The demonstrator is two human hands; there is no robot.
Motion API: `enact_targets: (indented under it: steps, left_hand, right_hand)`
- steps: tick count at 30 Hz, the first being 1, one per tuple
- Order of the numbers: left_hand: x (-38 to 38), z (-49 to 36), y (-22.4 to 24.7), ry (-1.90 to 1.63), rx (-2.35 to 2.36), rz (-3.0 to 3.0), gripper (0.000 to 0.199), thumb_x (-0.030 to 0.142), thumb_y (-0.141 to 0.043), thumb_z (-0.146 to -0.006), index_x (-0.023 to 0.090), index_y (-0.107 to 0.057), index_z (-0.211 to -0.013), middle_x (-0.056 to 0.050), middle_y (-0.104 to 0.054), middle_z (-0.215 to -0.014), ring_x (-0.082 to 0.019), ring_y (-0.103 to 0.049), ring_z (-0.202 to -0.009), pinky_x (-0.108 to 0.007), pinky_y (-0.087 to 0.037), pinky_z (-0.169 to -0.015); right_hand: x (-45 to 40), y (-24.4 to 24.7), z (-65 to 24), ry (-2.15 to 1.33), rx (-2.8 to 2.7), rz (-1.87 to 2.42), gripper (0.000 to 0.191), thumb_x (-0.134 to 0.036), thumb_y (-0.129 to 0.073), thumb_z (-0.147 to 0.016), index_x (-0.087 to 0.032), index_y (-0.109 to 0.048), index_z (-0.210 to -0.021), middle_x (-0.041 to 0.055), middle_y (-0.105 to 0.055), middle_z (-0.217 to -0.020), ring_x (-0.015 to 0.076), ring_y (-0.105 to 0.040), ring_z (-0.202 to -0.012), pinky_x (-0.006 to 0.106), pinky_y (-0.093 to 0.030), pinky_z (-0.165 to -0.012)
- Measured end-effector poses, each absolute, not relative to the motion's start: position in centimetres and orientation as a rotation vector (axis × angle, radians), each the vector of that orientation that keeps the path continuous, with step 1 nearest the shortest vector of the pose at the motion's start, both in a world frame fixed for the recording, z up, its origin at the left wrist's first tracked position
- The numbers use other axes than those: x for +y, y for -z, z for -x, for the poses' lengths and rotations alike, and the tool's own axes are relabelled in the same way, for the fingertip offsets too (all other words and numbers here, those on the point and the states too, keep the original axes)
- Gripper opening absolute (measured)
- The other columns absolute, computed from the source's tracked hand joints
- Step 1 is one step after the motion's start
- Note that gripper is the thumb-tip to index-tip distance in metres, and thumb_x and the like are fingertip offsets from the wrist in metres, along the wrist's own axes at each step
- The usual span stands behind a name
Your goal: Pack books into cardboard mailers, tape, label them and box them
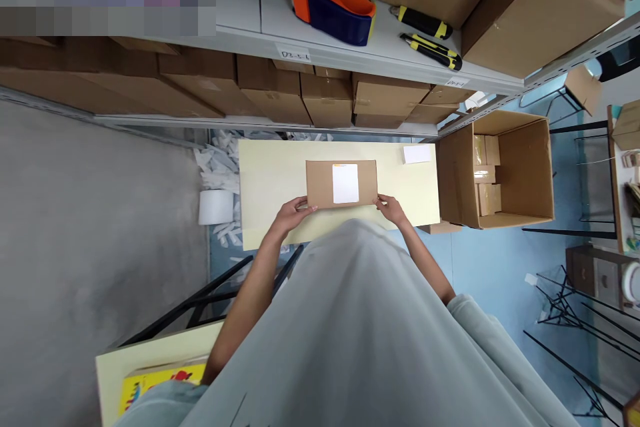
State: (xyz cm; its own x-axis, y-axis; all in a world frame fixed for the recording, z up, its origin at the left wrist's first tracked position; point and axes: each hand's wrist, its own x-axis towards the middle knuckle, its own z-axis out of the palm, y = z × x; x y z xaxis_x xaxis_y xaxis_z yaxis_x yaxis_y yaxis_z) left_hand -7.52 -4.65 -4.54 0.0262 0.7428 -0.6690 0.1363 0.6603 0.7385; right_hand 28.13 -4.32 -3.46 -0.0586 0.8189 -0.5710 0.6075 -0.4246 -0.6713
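Note:
A flat brown cardboard box (320,184) lies over the pale yellow table (275,177), with a white label (345,183) on its top face. At its near left corner my left hand (293,215) is closed, thumb and fingers pinching the edge. My right hand (391,208) grips the near right corner the same way. Whether the box rests on the tabletop or is slightly lifted, I cannot tell. A small white paper slip (417,154) is on the table's far right part.
Beyond the table, a shelf (240,37) carries cardboard boxes, an orange-and-blue tape dispenser (333,7) and two utility knives (430,37). An open carton (525,173) with small boxes inside stands to the right. Left are a white roll (216,207) and crumpled paper (223,163).

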Motion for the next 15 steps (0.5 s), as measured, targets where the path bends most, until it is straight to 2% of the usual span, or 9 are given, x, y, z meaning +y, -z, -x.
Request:
enact_targets:
  steps: [6, 15]
  left_hand:
    - [-4.87, 7.69, 4.72, -0.523, 1.477, -0.800, 0.091, 0.070, -0.093, -0.055, 0.021, -0.077, -0.129, -0.016, -0.072, -0.146, -0.038, -0.067, -0.133, -0.048, -0.057, -0.109]
    - [-4.87, 7.74, 4.90, -0.506, 1.448, -0.816, 0.087, 0.068, -0.093, -0.056, 0.022, -0.077, -0.129, -0.014, -0.071, -0.146, -0.036, -0.069, -0.129, -0.047, -0.057, -0.108]
  right_hand:
    - [-4.62, 3.56, -27.99, -1.449, -1.546, 2.016, 0.033, -0.040, -0.057, -0.104, -0.026, -0.078, -0.125, 0.0036, -0.081, -0.116, 0.0212, -0.079, -0.089, 0.036, -0.063, -0.092]
    - [-4.87, 3.53, -27.73, -1.432, -1.555, 1.999, 0.034, -0.038, -0.055, -0.105, -0.025, -0.076, -0.128, 0.0040, -0.081, -0.118, 0.0204, -0.078, -0.093, 0.036, -0.062, -0.095]
